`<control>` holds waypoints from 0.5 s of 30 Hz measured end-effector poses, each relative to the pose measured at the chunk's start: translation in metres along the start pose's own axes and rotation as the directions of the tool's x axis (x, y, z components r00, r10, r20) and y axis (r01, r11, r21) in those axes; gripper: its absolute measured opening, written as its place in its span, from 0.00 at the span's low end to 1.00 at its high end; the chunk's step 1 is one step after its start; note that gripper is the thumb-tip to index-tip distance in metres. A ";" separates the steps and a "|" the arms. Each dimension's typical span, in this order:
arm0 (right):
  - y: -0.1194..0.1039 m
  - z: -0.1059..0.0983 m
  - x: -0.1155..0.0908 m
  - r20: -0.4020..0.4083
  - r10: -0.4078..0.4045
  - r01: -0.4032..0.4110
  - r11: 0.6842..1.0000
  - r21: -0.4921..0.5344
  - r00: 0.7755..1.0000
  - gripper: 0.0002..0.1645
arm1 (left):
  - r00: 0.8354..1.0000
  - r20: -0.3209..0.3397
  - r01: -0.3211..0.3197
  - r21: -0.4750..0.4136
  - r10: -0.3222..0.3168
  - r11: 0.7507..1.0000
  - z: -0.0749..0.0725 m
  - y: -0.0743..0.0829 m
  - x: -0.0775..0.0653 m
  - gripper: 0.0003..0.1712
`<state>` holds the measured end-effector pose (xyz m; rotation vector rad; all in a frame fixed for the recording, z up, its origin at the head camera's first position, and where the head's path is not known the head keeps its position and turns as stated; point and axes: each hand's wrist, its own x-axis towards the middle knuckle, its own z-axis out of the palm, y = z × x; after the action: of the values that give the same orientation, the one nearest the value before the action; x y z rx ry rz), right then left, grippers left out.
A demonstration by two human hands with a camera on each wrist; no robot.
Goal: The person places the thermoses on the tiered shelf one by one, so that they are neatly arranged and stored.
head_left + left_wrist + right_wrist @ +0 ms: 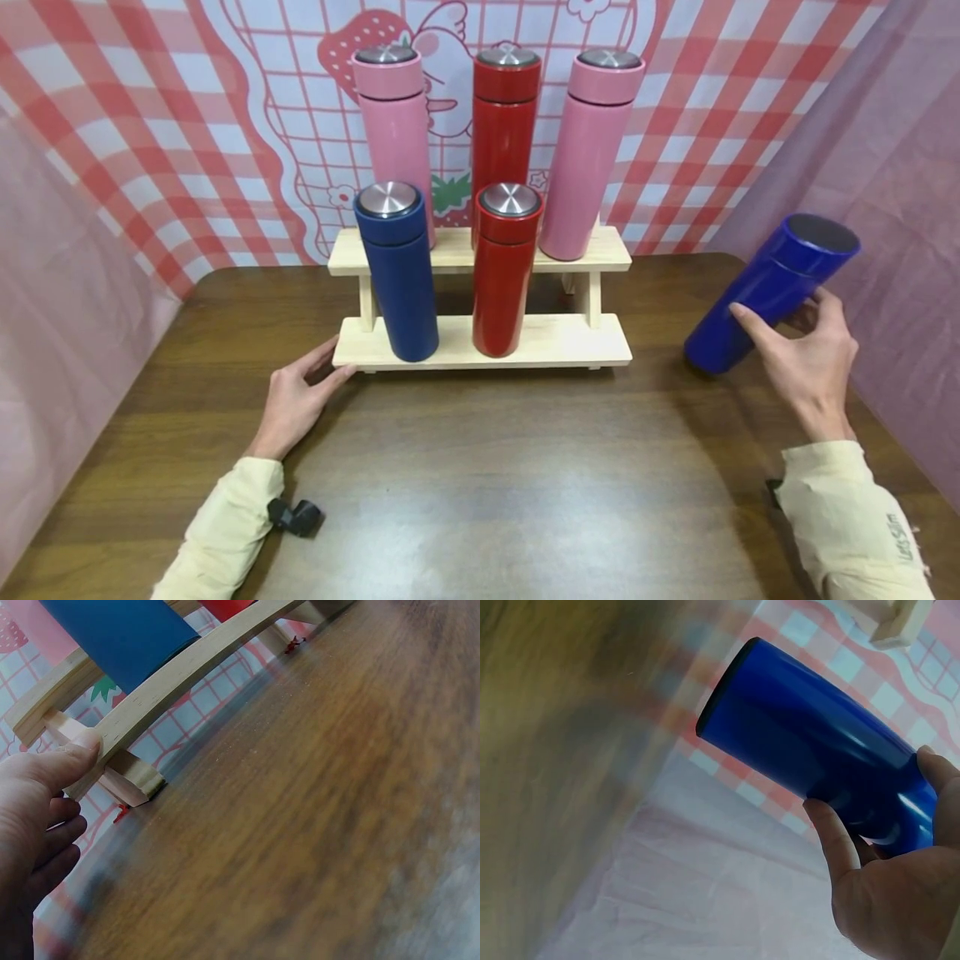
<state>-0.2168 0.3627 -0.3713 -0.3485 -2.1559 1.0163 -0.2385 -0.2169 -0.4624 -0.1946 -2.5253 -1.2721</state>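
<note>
My right hand grips a blue thermos flask right of the stand, thumb and fingers round its body. The flask leans with its dark lid to the upper right; its base shows in the right wrist view, seemingly off the table. My left hand holds the left end of a two-tier wooden stand, thumb against the lower board. On that board stand a dark blue flask and a red flask. The upper board bears a pink flask, a red flask and another pink flask.
The brown wooden table extends in front of the stand. A red-and-white checked cloth hangs behind it. Pink cloth hangs at the left and right sides. A small black device sits at my left cuff.
</note>
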 end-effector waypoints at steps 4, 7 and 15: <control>-0.008 -0.001 -0.002 0.007 -0.041 0.041 0.999 0.016 0.999 0.39 | 1.000 -0.002 -0.003 -0.007 0.003 1.000 0.000 0.000 0.000 0.34; -0.013 -0.001 -0.003 0.017 -0.055 0.055 0.998 0.010 0.998 0.39 | 1.000 -0.008 -0.006 -0.017 0.006 1.000 0.001 -0.002 0.000 0.33; -0.024 0.003 -0.005 0.016 -0.107 0.106 0.993 0.046 0.994 0.38 | 1.000 -0.016 -0.002 -0.024 0.001 1.000 0.001 -0.004 0.000 0.33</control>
<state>-0.2137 0.3427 -0.3565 -0.2006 -2.1405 1.0100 -0.2395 -0.2181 -0.4663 -0.1908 -2.4967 -1.2990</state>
